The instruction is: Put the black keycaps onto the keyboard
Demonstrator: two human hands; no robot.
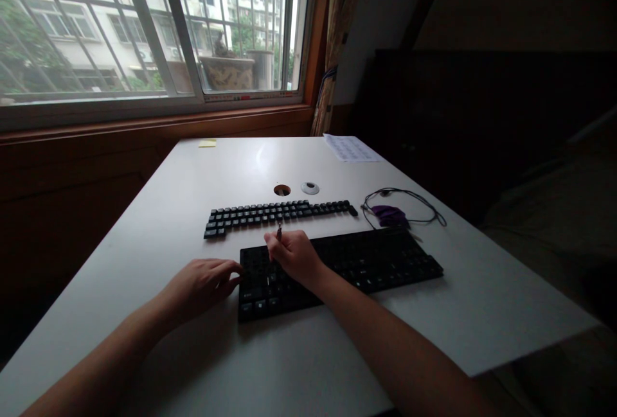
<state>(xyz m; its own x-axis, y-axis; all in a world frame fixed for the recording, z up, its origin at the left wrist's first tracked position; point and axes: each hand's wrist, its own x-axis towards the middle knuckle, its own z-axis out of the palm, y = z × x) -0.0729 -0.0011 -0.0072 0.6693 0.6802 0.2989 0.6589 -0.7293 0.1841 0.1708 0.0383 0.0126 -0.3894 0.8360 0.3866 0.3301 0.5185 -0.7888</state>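
A black keyboard (pixel 376 256) lies on the white table, with part of its left side bare of keycaps. My left hand (pixel 205 282) is at the keyboard's left edge, its fingers bent and gripping that edge. Over the upper left of the keyboard, my right hand (pixel 294 253) is closed around a thin, pen-like tool (pixel 279 232) that stands nearly upright; its exact kind is too small to tell. Behind the keyboard, loose black keycaps (pixel 260 212) are laid out in long rows.
A coiled black cable (pixel 419 195) and a purple cloth (pixel 389 216) lie to the right. Farther back are a round cable hole (pixel 282 190), its grey cover (pixel 310 188), printed paper (pixel 351 148) and yellow sticky notes (pixel 207 143). A barred window is beyond the white table (pixel 120 230).
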